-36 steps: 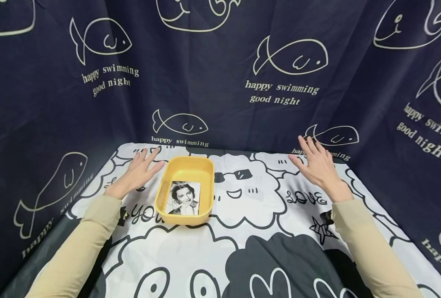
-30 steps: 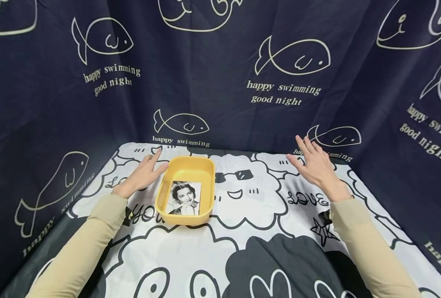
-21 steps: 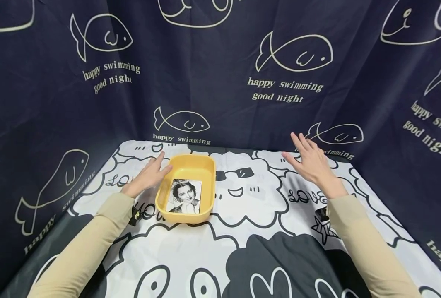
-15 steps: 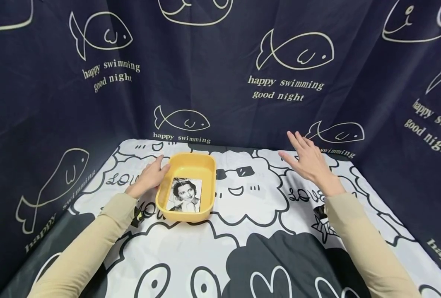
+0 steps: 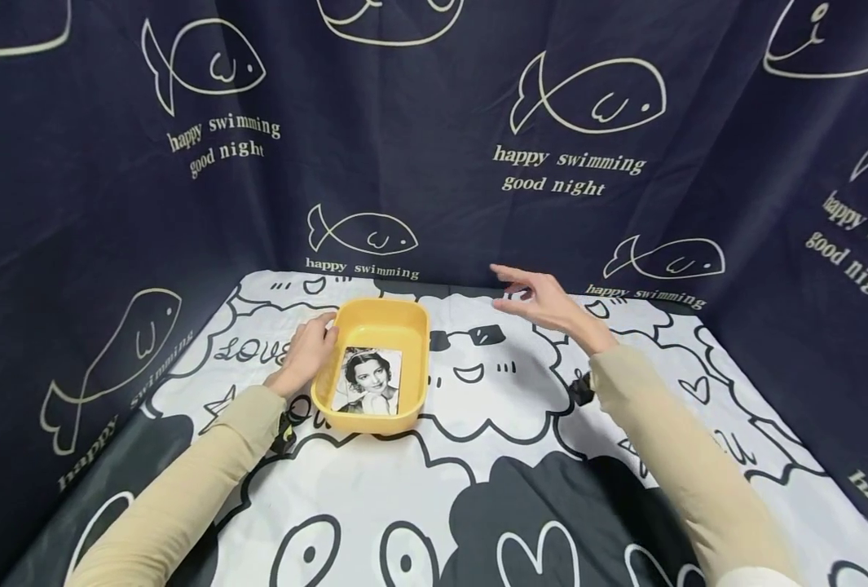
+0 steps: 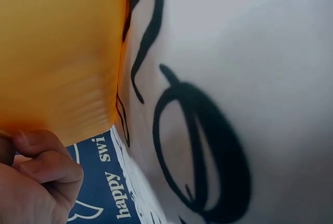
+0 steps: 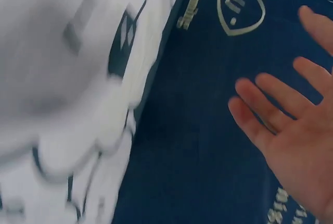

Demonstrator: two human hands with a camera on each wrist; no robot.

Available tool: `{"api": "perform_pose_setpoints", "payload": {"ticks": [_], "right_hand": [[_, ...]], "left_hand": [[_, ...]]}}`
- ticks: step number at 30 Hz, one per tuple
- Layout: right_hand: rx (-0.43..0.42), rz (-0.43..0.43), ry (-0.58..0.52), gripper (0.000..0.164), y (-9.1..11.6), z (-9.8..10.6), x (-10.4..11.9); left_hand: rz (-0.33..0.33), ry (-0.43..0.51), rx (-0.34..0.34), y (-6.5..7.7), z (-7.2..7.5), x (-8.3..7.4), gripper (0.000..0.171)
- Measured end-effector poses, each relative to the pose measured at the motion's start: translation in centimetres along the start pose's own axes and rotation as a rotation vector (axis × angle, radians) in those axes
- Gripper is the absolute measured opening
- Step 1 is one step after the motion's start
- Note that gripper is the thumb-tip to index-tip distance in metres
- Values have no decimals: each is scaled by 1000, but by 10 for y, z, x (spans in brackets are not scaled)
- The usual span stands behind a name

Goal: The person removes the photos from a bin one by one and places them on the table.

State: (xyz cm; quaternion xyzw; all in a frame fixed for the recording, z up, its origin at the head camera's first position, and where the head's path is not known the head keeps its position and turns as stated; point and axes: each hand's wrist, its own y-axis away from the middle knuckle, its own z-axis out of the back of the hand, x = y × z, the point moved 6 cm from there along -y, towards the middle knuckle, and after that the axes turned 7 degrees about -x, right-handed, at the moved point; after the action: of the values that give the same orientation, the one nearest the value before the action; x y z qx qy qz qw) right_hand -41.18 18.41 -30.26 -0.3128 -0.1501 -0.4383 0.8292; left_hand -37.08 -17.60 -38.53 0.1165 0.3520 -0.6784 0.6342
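Note:
A yellow rectangular plastic box, open at the top, stands on the cloth left of centre in the head view. Inside it, towards the near end, lies a black-and-white portrait photo. My left hand grips the box's left side, its thumb at the rim. The left wrist view has the curled fingers against the box's yellow outer wall. To the right of the box, my right hand hovers over the far part of the cloth, holding nothing; its fingers are extended and apart.
A black-and-white cartoon-printed cloth covers the table. Dark blue curtains with fish drawings and lettering rise behind it and along both sides.
My left hand has come in from the left and taken hold of the box's left side. The right hand has moved leftwards, towards the box. Box and photo stay in place on the cloth.

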Motion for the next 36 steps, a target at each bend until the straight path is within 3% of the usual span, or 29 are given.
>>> {"api": "perform_pose_setpoints", "payload": {"ticks": [8, 12, 16, 28, 36], "right_hand": [[231, -67, -409, 56, -41, -57, 30], [341, -98, -561, 55, -57, -83, 45], [459, -91, -645, 52, -69, -110, 57], [669, -109, -571, 47, -78, -169, 69], [706, -137, -426, 49, -81, -186, 70]], "left_hand": [[23, 1, -4, -1, -2, 8, 43], [11, 18, -24, -2, -3, 8, 43], [-14, 25, -59, -3, -2, 9, 41], [9, 40, -36, -5, -7, 7, 42], [6, 21, -33, -5, -7, 6, 43]]}}
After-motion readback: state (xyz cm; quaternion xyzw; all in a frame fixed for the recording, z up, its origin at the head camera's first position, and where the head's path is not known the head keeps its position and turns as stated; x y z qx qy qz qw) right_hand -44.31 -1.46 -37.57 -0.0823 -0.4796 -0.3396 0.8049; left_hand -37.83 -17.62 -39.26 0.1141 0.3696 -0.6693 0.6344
